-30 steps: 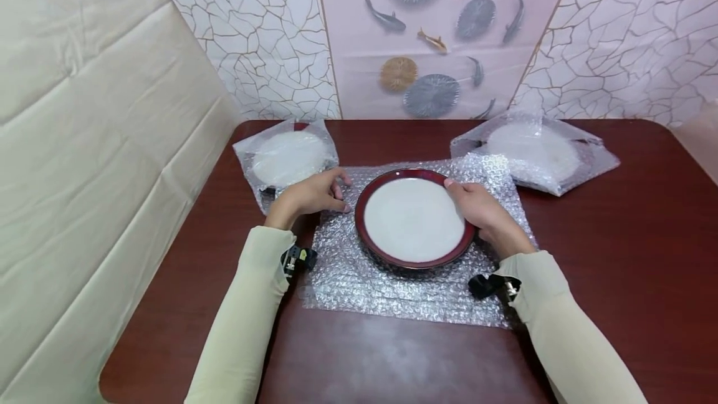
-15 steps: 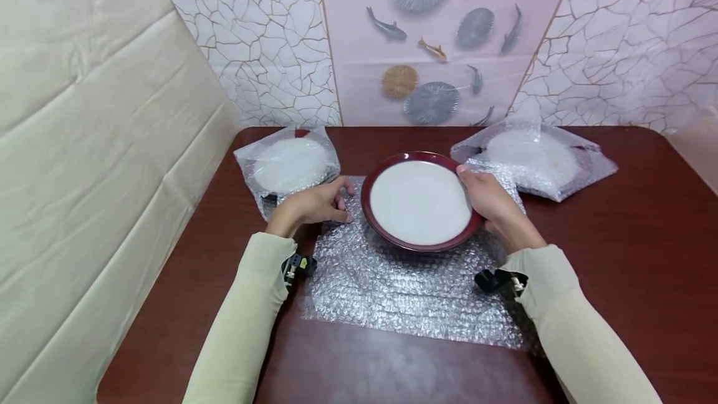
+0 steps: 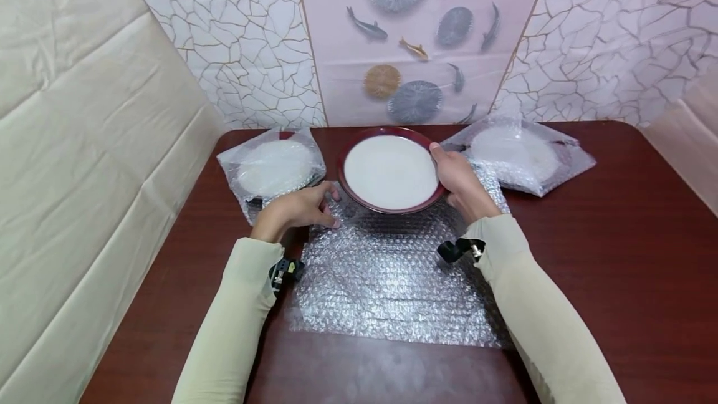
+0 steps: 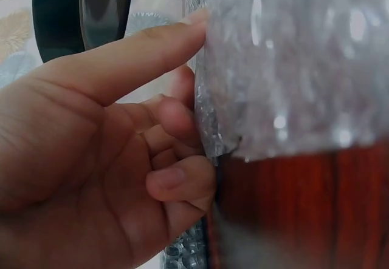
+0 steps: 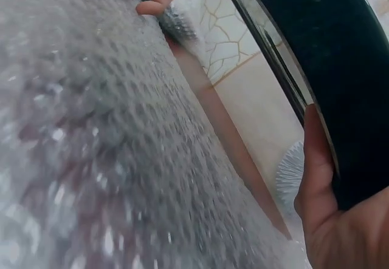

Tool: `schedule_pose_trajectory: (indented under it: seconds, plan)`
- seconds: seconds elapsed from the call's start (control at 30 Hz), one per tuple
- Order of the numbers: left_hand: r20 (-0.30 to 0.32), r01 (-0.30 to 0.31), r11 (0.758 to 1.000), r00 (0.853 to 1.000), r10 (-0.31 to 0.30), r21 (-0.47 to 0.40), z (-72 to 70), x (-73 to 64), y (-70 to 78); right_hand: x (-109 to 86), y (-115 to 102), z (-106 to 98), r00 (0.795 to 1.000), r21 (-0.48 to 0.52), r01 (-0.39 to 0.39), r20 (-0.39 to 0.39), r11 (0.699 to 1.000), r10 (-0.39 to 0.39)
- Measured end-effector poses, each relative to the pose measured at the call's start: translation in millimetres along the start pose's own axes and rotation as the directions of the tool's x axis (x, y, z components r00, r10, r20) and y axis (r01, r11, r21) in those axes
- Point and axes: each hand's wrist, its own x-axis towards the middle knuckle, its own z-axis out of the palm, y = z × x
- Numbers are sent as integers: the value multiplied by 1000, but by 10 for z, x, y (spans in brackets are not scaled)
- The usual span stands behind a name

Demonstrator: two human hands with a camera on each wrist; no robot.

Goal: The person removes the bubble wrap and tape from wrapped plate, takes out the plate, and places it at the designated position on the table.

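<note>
A round plate (image 3: 391,172) with a white centre and dark red rim is raised above the bubble wrap sheet (image 3: 387,285). My right hand (image 3: 462,181) grips its right edge, thumb on the rim and the other fingers hidden below. The dark underside of the plate (image 5: 340,68) shows in the right wrist view. At the sheet's upper left edge, my left hand (image 3: 300,207) rests with thumb and forefinger apart, touching the film. In the left wrist view, the fingertips of this hand (image 4: 73,160) meet the bubble wrap (image 4: 292,62), other fingers loosely bent.
A bubble-wrapped plate (image 3: 275,167) lies at the back left of the dark red-brown table (image 3: 589,254). Another wrapped bundle (image 3: 521,151) is at the back right. A patterned wall covering (image 3: 415,48) stands behind, with a cream padded panel (image 3: 84,173) on the left.
My right hand has lifted the plate off the bubble wrap and moved it toward the back. The left hand has stayed at the sheet's edge. The head view has shifted slightly.
</note>
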Motion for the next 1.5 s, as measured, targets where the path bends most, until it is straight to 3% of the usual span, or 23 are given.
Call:
schedule_pose_trajectory:
  seconds: [0.2,0.47,0.6,0.8,1.07,1.33,1.5]
  plan:
    - [13,-8,1000,1000,8,11,4,19,-2,184,-13,155,999,106,-21,-32,994,25]
    - [19,37,999,999,-36,-31,-21,-3,-19,352,9,394,988,182,-38,-137,983,64]
    - [27,28,999,999,-27,-41,-22,-18,-34,375,62,440,980,220,-28,-187,975,71]
    - [-12,19,1000,1000,-19,-3,-82,-55,-48,398,75,505,994,279,22,-111,960,10]
    - [55,25,1000,998,-25,6,-43,-4,-27,395,188,457,991,403,17,-130,915,39]
    - [73,30,999,997,-32,23,-5,-4,-20,354,236,434,995,292,-4,-90,956,32]
    - [62,7,999,998,-10,52,-51,-52,-30,392,191,469,997,327,-2,-72,945,27]
